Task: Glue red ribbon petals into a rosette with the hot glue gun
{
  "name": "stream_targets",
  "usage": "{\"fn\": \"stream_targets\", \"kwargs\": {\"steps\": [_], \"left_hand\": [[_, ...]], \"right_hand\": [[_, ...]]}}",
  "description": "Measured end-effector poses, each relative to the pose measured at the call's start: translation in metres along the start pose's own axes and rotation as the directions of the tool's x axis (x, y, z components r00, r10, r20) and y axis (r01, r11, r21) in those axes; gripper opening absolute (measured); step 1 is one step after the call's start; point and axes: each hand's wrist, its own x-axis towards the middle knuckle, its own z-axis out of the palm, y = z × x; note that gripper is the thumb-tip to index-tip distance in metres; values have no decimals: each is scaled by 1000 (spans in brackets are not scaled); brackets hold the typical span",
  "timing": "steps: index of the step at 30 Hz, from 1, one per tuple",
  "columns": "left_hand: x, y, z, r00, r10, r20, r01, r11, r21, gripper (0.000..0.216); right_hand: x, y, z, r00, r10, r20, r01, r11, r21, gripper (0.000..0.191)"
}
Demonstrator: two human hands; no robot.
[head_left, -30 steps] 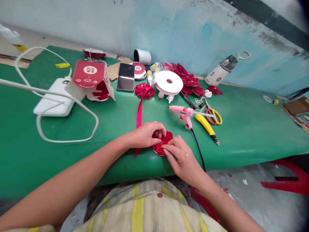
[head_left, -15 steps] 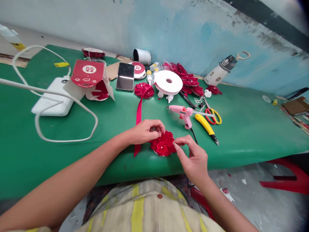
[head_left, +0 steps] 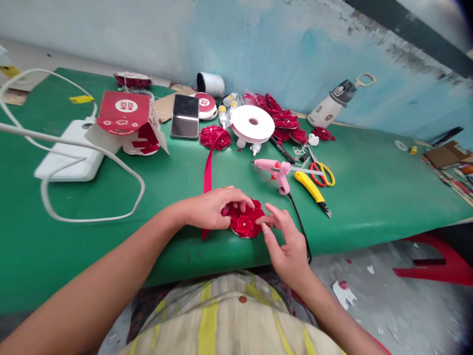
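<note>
A round red fabric flower rosette [head_left: 244,225] with small white beads lies near the front edge of the table. My left hand [head_left: 212,208] curls over its left side, the thumb and fingers around the petals. At the right rim is my right hand [head_left: 286,241], thumb and fingers apart, fingertips touching or just over the petals. A red ribbon [head_left: 208,172] runs beside my left hand, partly hidden under it. Beyond the right hand, a pink glue gun [head_left: 275,170] lies on its side with a glue stick in its back.
On the green table [head_left: 177,187] lie a yellow cutter [head_left: 309,187], scissors [head_left: 325,175], a white ribbon spool [head_left: 253,123], a phone [head_left: 185,116] and a white power bank [head_left: 72,153] with a looping cable. More red rosettes [head_left: 283,121] are piled against the wall, near a bottle [head_left: 330,104].
My left hand has shifted lower and left, its fingers now around the rosette's left side. My right fingers have spread and moved inward over the right petals. The view has shifted slightly.
</note>
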Motion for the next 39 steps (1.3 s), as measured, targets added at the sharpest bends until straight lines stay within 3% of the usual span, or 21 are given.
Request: {"fn": "stream_targets", "kwargs": {"steps": [5, 9, 11, 14, 16, 19, 21, 23, 26, 29, 33, 36, 38, 39], "left_hand": [[-2, 2, -1, 1000, 12, 24, -13, 999, 51, 57], [-2, 4, -2, 999, 3, 32, -5, 998, 63, 52], [-1, 6, -3, 999, -28, 20, 27, 998, 48, 43], [0, 6, -3, 988, -132, -76, 131, 991, -26, 23], [0, 4, -4, 953, -234, -191, 212, 969, -129, 14], [1, -2, -7, 849, -364, -384, 260, 919, -296, 24], [2, -5, -10, 787, -404, -467, 258, 902, -345, 30], [2, -6, -12, 780, -391, -489, 239, 908, -344, 31], [1, -4, -11, 810, -308, -499, 193, 944, -269, 35], [0, -2, -8, 806, -264, -529, 194, 964, -184, 44], [1, -3, -4, 804, -274, -528, 238, 962, -135, 50], [2, 0, -5, 860, -248, -447, 240, 968, -76, 44], [2, 3, -7, 915, -196, -354, 197, 980, -34, 32], [2, 5, -7, 937, -166, -307, 172, 985, -11, 35]], "right_hand": [[-6, -1, 0, 991, 51, -127, -47, 998, 30, 43], [-7, -6, -2, 975, 125, -185, -94, 981, 167, 37], [-6, -10, -10, 949, 181, -260, -108, 956, 272, 23], [-2, -13, -31, 870, 280, -406, -88, 898, 432, 8], [1, -13, -50, 811, 330, -483, -58, 867, 495, 8], [6, -6, -76, 755, 361, -547, -27, 851, 524, 8], [8, 2, -85, 745, 372, -554, -26, 846, 533, 12], [11, 15, -89, 755, 376, -538, -45, 847, 530, 18], [17, 44, -89, 785, 376, -493, -195, 905, 379, 34], [29, 80, -95, 791, 381, -478, -344, 924, 167, 47], [53, 115, -112, 845, 382, -373, -426, 904, -39, 31], [75, 126, -116, 881, 406, -242, -455, 867, -202, 38], [89, 129, -115, 884, 435, -172, -468, 837, -284, 36], [95, 130, -116, 880, 454, -141, -475, 823, -312, 33]]}}
